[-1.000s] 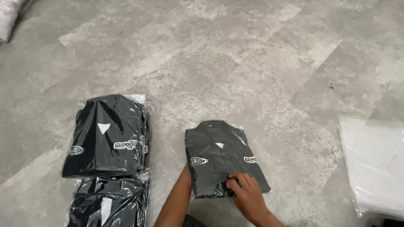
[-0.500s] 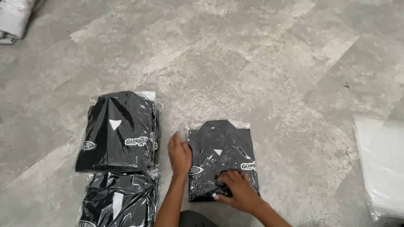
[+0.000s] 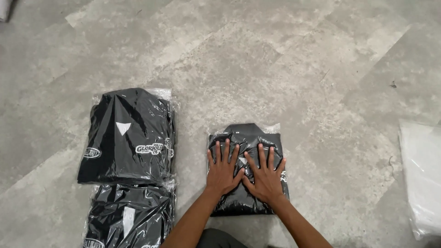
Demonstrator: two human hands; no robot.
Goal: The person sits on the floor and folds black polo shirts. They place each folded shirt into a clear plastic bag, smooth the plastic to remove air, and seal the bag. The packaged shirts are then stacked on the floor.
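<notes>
Both the left hand [image 3: 222,171] and the right hand [image 3: 265,177] lie flat, fingers spread, on a folded black garment in clear plastic wrap [image 3: 245,138]. Neither grips it. Two similar bagged garments [image 3: 128,138] sit on the grey stone floor [image 3: 275,69] nearby.

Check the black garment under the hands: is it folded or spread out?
Folded. The black garment lies as a compact rectangle inside a clear plastic bag, with the left hand and right hand flat on top of it.

Three bagged black shirts [image 3: 245,135], [image 3: 126,138], [image 3: 126,220]; one white plastic sheet [image 3: 422,174].
</notes>
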